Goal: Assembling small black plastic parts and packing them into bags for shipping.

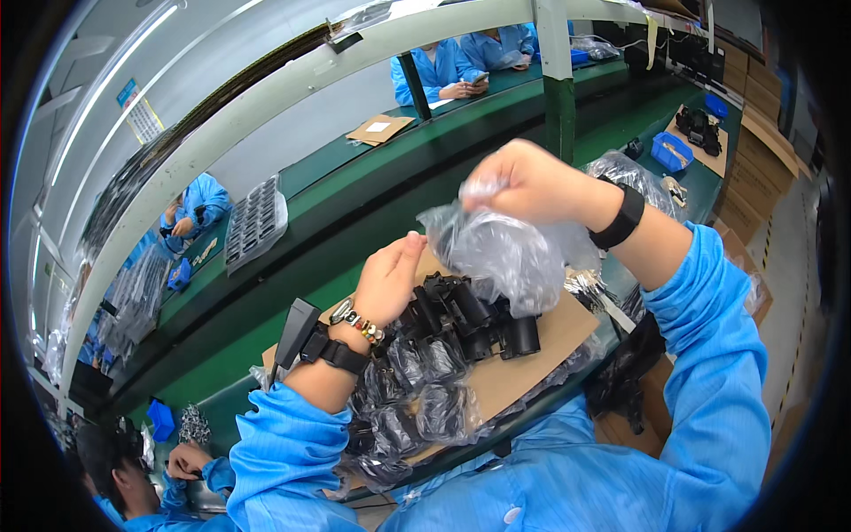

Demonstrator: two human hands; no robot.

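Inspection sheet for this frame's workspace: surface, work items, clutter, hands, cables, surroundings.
Surface: cardboard sheet on a green bench.
Work items: clear plastic bag above bare black parts; dark parts in plastic alongside.
Clutter: blue bin and loose plastic wrapping toward the right.
Hands: right hand grips the bag; left hand is at its left edge, contact unclear.
Cables: nothing seen near the hands; farther off, too small to tell.
Surroundings: co-workers in blue across the line; cardboard boxes at right.

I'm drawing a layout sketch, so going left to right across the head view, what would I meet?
Gridded tray → left hand → clear plastic bag → black right wristband → larger blue bin at upper right.
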